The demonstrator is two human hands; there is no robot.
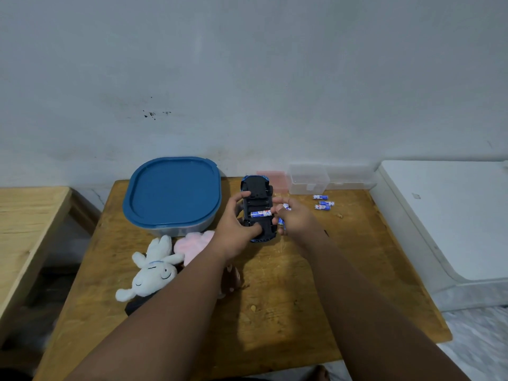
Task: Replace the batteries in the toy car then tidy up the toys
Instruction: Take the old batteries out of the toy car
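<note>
My left hand [238,226] is wrapped around the toy car [257,209], which is flipped belly-up, fingers over its far-left edge and thumb pressed on the near end of the underside. One battery [260,214] lies crosswise in the open bay, right between my thumb and fingers. My right hand [294,219] sits just right of the car, fingers curled around more batteries [286,207]; I see blue and white ends poking out, but how many I can't tell. Beyond my right hand, three loose batteries [323,202] lie on the wooden table [288,292], and past those stands a clear plastic box [308,179]. Left of my left hand sits the blue-lidded tub [172,191]. Nearer me, beside my left forearm, a white plush bunny [152,270] lies face-up, touching a pink plush [193,243].
</note>
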